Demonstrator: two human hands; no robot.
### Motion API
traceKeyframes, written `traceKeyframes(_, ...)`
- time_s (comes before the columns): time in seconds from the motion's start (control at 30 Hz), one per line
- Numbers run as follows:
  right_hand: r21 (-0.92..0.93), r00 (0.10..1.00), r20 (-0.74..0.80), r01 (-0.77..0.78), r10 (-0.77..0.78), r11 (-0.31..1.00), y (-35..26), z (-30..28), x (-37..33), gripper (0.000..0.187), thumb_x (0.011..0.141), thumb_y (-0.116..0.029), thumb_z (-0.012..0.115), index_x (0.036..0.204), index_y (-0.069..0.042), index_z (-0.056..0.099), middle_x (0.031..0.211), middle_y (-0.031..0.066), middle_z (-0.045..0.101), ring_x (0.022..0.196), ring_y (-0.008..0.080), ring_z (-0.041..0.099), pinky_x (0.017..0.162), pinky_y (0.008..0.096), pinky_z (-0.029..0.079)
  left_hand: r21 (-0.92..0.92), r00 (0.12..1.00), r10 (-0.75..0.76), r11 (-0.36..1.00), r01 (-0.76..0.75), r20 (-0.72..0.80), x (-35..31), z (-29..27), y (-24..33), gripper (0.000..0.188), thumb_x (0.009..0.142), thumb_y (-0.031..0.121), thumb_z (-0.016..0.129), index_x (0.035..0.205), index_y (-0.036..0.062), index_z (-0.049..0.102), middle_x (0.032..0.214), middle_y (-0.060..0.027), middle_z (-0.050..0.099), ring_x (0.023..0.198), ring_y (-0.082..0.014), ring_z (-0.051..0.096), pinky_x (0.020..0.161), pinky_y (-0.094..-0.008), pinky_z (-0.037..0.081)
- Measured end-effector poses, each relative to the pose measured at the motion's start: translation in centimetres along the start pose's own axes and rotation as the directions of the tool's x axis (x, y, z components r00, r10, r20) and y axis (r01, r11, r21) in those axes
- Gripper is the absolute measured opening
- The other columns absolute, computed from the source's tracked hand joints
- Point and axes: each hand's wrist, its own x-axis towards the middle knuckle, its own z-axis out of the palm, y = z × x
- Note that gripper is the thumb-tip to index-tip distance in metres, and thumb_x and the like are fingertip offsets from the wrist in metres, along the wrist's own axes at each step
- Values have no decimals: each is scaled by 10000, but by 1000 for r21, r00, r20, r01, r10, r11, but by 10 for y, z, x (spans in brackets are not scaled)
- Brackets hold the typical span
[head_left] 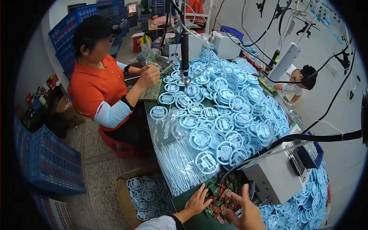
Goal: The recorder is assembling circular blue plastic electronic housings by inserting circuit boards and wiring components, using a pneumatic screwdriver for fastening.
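Observation:
My left hand (pixel 198 201) rests fingers spread on the green table (pixel 191 222), touching the edge of a heap of small green and brown circuit boards (pixel 222 199). My right hand (pixel 247 211) hovers over the same heap with fingers apart; I cannot tell whether it pinches a board. A grey machine box (pixel 274 174) stands just right of the hands. Behind the heap lies a large pile of pale blue round plastic parts (pixel 222 111).
A person in an orange shirt (pixel 96 86) sits at the table's left side working on a board. Another person (pixel 297 80) bends at the far right. A cardboard box of blue parts (pixel 147 195) sits on the floor. Blue crates (pixel 50 161) stand left. A bag of white sticks (pixel 174 161) lies near the table's edge.

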Motion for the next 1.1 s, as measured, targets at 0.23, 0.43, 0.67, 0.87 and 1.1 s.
traceKeyframes(0.23, -20, 873, 124, -473, 471, 881, 68, 6, -68, 719, 815, -108, 615, 1406, -45, 211, 1109, 208, 584, 867, 307, 600, 759, 332, 475, 50, 1000, 13, 999, -13, -4, 1, -3, 0, 533, 885, 344, 543, 1261, -5, 399, 1402, -198, 274, 1175, -359, 428, 952, -406, 393)
traceKeyframes(0.43, -145, 715, 243, -641, 656, 753, 131, 44, -153, 599, 795, -279, 632, 1283, 1, 428, 1140, 265, 540, 1092, 394, 501, 916, 417, 402, 14, 1000, 17, 1000, -17, 2, 0, -1, 1, 523, 893, 330, 536, 1262, -11, 393, 1404, -198, 261, 1181, -361, 420, 944, -412, 400)
traceKeyframes(0.67, -199, 736, 237, -601, 634, 774, 188, 88, -202, 594, 804, -280, 616, 1266, 40, 425, 1152, 293, 516, 1064, 433, 487, 926, 435, 384, -35, 999, -32, 999, 33, 34, -3, 3, -3, 517, 915, 334, 499, 1280, -9, 372, 1423, -179, 230, 1196, -351, 410, 916, -410, 419)
traceKeyframes(0.87, -521, 796, 249, -371, 552, 769, 214, 107, -224, 623, 816, -356, 586, 1224, 93, 441, 1146, 292, 524, 1056, 449, 478, 926, 447, 378, -46, 1000, -13, 999, 14, 23, 0, 9, -2, 500, 923, 367, 471, 1268, 11, 408, 1431, -154, 215, 1189, -331, 424, 923, -415, 422)
traceKeyframes(1.1, -476, 648, 221, -580, 729, 661, 195, 106, -194, 540, 810, -388, 587, 1203, -25, 514, 1153, 196, 558, 1098, 426, 458, 933, 450, 377, -54, 1000, -23, 998, 22, -15, 1, 5, -10, 480, 930, 349, 462, 1263, 6, 418, 1427, -153, 233, 1186, -329, 426, 933, -422, 418)
